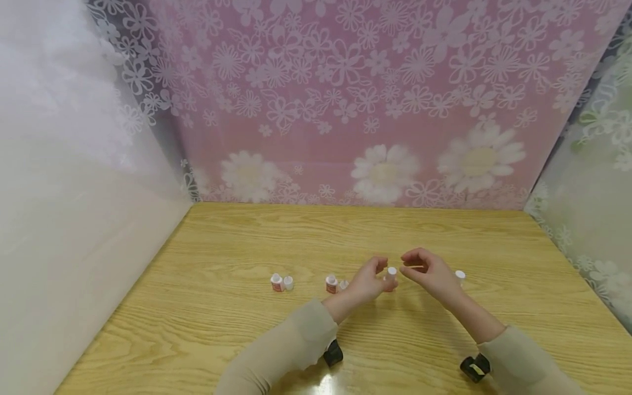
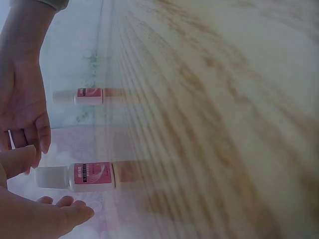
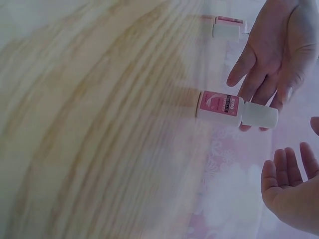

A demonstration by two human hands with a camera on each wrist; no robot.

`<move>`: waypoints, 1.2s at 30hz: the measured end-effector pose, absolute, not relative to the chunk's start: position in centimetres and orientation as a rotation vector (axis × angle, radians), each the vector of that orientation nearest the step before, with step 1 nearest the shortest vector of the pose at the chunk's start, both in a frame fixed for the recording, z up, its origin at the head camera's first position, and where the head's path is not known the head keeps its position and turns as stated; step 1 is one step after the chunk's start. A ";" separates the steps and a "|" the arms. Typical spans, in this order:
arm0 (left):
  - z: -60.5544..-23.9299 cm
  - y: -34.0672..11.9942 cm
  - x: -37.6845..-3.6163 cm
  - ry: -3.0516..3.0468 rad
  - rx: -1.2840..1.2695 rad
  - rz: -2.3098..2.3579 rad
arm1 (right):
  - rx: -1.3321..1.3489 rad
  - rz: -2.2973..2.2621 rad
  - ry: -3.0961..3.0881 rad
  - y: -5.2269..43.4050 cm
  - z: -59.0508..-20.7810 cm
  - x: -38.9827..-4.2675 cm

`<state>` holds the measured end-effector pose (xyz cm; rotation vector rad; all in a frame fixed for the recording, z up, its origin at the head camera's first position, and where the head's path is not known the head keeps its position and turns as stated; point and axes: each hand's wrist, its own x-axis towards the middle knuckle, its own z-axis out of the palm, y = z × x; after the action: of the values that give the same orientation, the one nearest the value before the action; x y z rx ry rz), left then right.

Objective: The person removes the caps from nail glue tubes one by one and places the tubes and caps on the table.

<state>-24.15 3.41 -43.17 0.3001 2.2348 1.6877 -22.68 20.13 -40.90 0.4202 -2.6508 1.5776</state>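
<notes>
There are four bottles (image 1: 277, 283), four white caps (image 1: 288, 283), two hands (image 1: 366, 281), two black wrist cameras (image 1: 333, 353) — and one table (image 1: 197, 307).

Both forearms (image 1: 477, 317) extended, fingers (image 1: 416, 254) loosely bent

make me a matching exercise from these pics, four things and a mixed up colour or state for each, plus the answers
As seen in the head view:

Things
1. leftmost bottle
2. third bottle from the left
3. tabletop
4. back wall

Colours and states
A. yellowish-brown with wood grain
B. upright with its cap off
C. pink with pale flowers
D. upright with its white cap on

Right pairs: 1-B, 2-D, 3-A, 4-C
</notes>
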 end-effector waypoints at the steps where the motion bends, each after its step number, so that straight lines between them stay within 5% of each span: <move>1: -43.3 3.5 -24.2 2.235 0.298 1.685 | 0.423 1.579 -2.654 20.1 -40.9 -22.7; 36: -46.2 4.1 -24.9 2.592 0.468 1.547 | 0.574 1.245 -2.763 18.7 -42.8 -23.8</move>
<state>-24.89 4.08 -46.19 0.4678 2.5920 1.5471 -23.78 18.71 -42.83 0.5745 -2.7629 1.2455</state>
